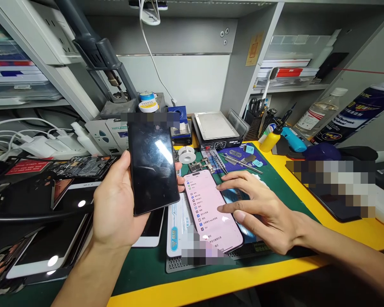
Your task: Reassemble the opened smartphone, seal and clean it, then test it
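Note:
My left hand (115, 200) is wrapped round a black phone (153, 170) with a dark screen, held up and slightly tilted above the bench. Below and to its right lies a second phone (208, 204), its lit pinkish screen showing a settings-like list. Over that screen hovers my right hand (262, 209), fingers spread and holding nothing; a fingertip is at the screen, though contact is hard to tell. Under the lit phone is a white and blue packet (179, 226). Just beyond it sit small circuit boards (200, 165).
Stacked phones and parts (48, 243) cover the left side. At the back stand a heating plate (216, 125) and a solder spool (186, 154). Tweezers (243, 163) lie on a blue mat. A yellow bottle (270, 140) and a spray can (355, 115) are at the right.

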The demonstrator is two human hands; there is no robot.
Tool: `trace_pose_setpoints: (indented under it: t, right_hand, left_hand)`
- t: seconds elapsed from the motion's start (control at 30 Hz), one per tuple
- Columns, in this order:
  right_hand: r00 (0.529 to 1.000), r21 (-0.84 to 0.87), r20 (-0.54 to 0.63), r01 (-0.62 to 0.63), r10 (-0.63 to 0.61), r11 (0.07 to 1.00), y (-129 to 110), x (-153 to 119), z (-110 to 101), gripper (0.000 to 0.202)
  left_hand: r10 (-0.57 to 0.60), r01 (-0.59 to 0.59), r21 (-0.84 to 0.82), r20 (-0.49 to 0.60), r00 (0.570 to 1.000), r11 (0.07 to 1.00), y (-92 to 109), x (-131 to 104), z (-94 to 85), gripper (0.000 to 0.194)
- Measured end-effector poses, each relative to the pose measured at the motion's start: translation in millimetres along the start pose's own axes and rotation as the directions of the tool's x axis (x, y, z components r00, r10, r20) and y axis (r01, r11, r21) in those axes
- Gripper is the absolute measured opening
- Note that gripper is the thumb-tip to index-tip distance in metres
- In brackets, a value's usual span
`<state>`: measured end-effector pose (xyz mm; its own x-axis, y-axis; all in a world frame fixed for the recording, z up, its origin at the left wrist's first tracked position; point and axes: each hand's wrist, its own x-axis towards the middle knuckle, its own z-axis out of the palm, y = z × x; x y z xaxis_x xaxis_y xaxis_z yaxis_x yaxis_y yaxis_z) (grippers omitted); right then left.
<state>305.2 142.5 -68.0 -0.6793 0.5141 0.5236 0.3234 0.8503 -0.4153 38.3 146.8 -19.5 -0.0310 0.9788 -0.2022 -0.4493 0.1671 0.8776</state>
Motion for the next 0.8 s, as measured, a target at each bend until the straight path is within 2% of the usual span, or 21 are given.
trace_pose_setpoints:
  t: [0.37,0.8]
  right_hand:
    - [1.0,0.013,0.003,0.009,-0.009,1.0,-0.7,1.3,-0.7,0.028]
    - [1.0,-0.008,0.001,0.018,-0.018,1.0,-1.4,2.6,-1.2,0.027]
  left_hand:
    - [0.006,-0.006,-0.008,-0.036,0.999,1.0,-1.3,0.2,1.7,0.056]
    - [0.001,-0.001,0.009,-0.003,1.0,1.0,-0.7,0.3,1.6,0.056]
